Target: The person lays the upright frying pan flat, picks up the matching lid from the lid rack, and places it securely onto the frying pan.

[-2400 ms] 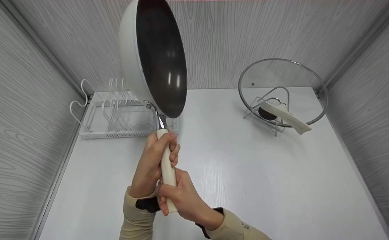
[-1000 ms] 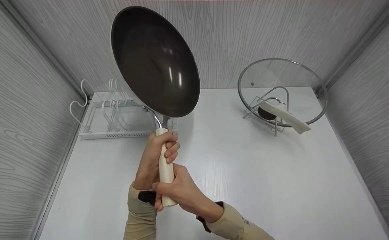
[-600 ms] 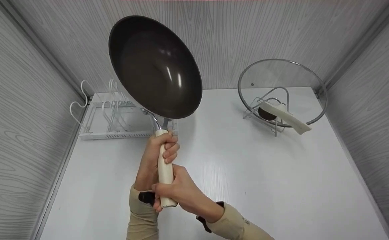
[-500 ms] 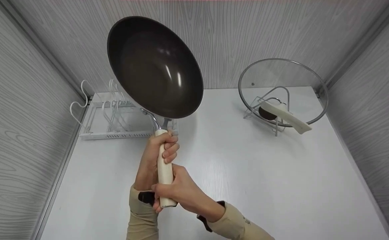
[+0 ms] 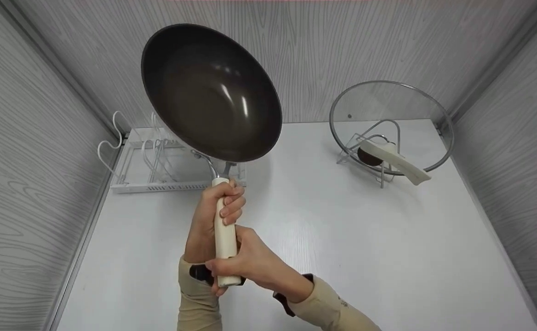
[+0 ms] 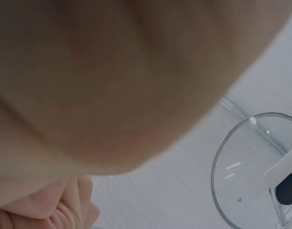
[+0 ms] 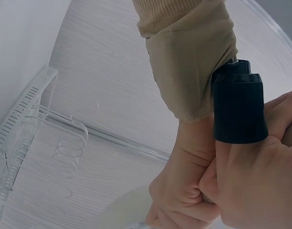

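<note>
Pan (image 5: 213,96) held up above the table (image 5: 323,230): from our fingers its round body lies straight ahead, beyond the handle (image 5: 225,239), whose long axis runs away from us and leans only slightly to the left. The body is tilted, its dark inside turned towards our eyes. Our left hand (image 5: 211,209) is the nearer to it, fingers curled round the far half of the handle; our right hand (image 5: 245,262) grips close behind, thumb laid across the handle near its end, the other fingers mostly hidden underneath. In the head view the pan covers part of the white rack (image 5: 183,186), which stands low on the table to the left; we see no contact between the two, and cannot tell how high above it the pan hangs. The glass lid (image 5: 388,101) is propped on its stand (image 5: 382,178) to the right, well apart from the pan.
</note>
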`<move>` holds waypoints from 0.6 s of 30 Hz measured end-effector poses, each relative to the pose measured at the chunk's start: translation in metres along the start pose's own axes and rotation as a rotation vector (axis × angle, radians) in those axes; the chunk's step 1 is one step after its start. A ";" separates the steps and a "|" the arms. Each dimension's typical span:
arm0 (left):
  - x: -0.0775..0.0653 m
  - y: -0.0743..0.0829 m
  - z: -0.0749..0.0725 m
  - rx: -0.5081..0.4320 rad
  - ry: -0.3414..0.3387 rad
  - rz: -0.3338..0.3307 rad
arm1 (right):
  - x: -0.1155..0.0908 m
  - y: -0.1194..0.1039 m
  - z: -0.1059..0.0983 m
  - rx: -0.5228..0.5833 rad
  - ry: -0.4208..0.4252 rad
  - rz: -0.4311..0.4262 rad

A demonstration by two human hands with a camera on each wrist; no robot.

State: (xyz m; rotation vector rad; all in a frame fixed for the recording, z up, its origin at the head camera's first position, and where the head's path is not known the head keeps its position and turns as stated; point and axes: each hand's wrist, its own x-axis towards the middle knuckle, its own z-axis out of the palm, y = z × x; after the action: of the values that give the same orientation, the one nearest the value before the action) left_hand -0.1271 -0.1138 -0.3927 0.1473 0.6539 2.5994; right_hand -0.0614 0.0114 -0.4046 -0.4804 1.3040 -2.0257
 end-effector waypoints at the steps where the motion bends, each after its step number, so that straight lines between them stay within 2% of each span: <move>1: 0.000 0.000 0.000 -0.009 -0.005 0.001 | 0.000 -0.001 0.000 -0.007 -0.007 0.002; 8: 0.000 0.002 0.001 -0.148 -0.081 -0.008 | -0.001 -0.008 0.002 0.023 -0.069 0.004; 12: 0.001 0.004 -0.002 -0.191 -0.148 -0.024 | -0.002 -0.011 0.004 0.049 -0.089 -0.002; 18: 0.003 0.005 -0.006 -0.291 -0.312 -0.089 | -0.005 -0.015 0.007 0.066 -0.119 0.001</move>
State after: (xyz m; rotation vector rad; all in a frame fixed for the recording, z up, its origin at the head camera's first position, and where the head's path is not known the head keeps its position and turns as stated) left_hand -0.1334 -0.1190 -0.3952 0.4093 0.1658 2.4778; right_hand -0.0588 0.0146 -0.3881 -0.5601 1.1622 -2.0010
